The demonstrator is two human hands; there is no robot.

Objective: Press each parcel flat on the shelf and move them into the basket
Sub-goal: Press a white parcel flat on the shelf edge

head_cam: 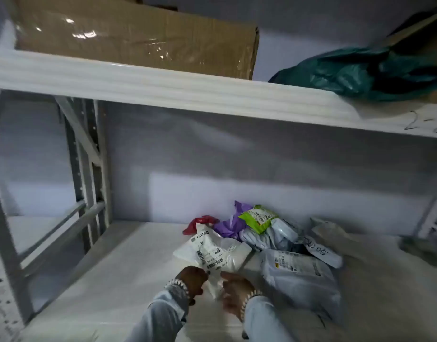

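Note:
A white parcel [212,253] with a printed label lies on the white lower shelf [109,280]. My left hand [191,280] grips its near edge with curled fingers. My right hand [234,292] holds the same edge from the right; it is blurred. Behind lie a red parcel [200,222], a purple parcel [231,224], a green-labelled parcel [258,217] and grey parcels [274,236]. A large grey parcel [301,272] lies to the right, beside my right forearm. No basket is in view.
The upper shelf [163,87] carries a taped cardboard box [138,35] and a teal plastic bag [360,72]. Grey metal uprights [89,169] stand at the left. More pale wrapping [333,230] lies at the far right of the lower shelf.

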